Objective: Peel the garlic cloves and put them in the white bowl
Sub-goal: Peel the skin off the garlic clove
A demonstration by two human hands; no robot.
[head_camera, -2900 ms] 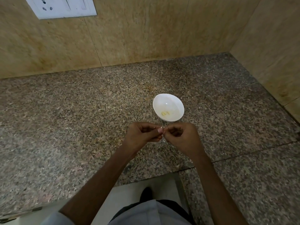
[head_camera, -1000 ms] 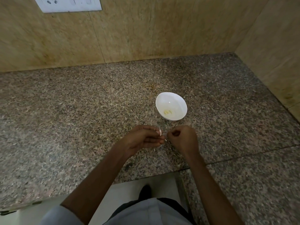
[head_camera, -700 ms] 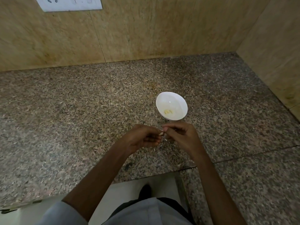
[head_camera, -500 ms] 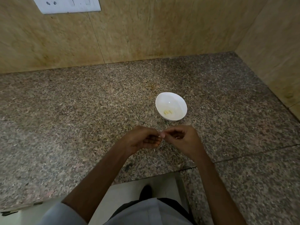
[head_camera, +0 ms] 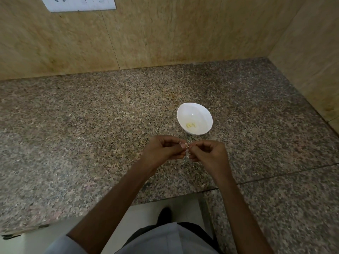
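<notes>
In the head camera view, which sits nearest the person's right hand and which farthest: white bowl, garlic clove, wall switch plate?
1. Garlic clove, pinched by the right hand.
2. White bowl, just beyond it on the counter.
3. Switch plate, high on the wall, far left.

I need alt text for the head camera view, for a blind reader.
The left hand and right hand pinch a small garlic clove between them above a granite counter. Beyond them stands a white bowl holding peeled cloves.
</notes>
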